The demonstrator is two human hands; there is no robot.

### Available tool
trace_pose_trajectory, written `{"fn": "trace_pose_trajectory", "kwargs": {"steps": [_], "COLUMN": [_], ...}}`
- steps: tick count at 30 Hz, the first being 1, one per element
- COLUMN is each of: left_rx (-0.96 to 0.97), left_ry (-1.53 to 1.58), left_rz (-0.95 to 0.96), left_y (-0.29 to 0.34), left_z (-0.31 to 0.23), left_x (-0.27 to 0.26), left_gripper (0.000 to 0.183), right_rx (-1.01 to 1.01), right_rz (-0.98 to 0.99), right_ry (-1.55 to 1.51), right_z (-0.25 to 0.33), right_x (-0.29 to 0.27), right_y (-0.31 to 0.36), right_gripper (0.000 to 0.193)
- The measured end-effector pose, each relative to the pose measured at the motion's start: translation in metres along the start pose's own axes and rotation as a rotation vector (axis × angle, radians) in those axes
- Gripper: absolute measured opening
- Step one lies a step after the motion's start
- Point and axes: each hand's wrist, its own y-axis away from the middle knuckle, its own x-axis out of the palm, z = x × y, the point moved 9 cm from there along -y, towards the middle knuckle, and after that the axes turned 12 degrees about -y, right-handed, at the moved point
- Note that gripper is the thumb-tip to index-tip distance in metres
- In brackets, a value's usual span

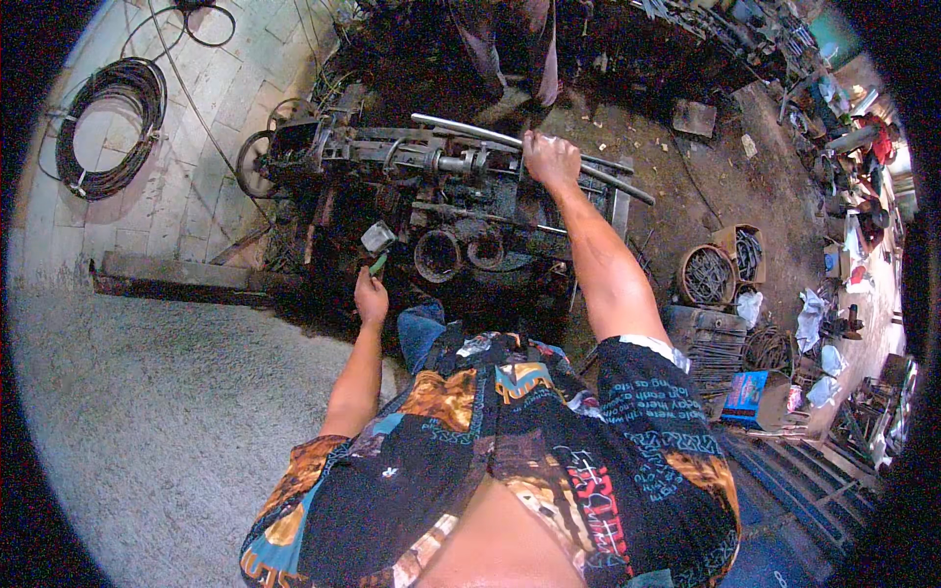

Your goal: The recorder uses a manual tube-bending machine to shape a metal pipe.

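Note:
My right hand (551, 160) is closed over a long pale metal rod (461, 126), which lies slantwise above a dark, greasy machine (431, 162). A second metal bar (622, 184) runs close beside it, right of the hand. Lower and to the left, my left hand (371, 292) grips a green-handled tool (377, 239) with a pale squarish head. That head sits near the machine's front left side; its exact kind is too small to make out. Just right of it is a round, rusty, open-mouthed part (437, 257) of the machine.
A coil of black cable (110, 127) lies on the pale paving at far left. Another person's legs (505, 49) stand beyond the machine. To the right are a round container of metal pieces (707, 274), a stack of rods (720, 343) and a blue box (748, 397).

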Motion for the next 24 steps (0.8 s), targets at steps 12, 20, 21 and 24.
{"fn": "trace_pose_trajectory", "kwargs": {"steps": [12,20,21,24], "left_rx": [0.019,-0.017,0.003,-0.037], "left_ry": [-0.01,-0.015,-0.01,0.04], "left_rz": [-0.027,0.005,-0.017,0.001], "left_y": [-0.0024,-0.0009,-0.0006,0.0015], "left_z": [0.0023,0.003,-0.0003,0.0012], "left_x": [0.0032,0.0032,0.0002,-0.0002], "left_gripper": [0.039,0.039,0.039,0.038], "right_rx": [-0.043,0.009,0.009,-0.039], "right_rz": [-0.015,0.004,0.004,-0.023], "right_ry": [0.005,-0.015,-0.015,-0.001], "right_z": [0.0002,-0.0036,-0.0035,0.0021], "right_x": [0.0025,0.0042,0.0045,0.003], "right_y": [0.0004,-0.0006,-0.0011,0.0], "right_gripper": [0.04,0.04,0.04,0.039]}}
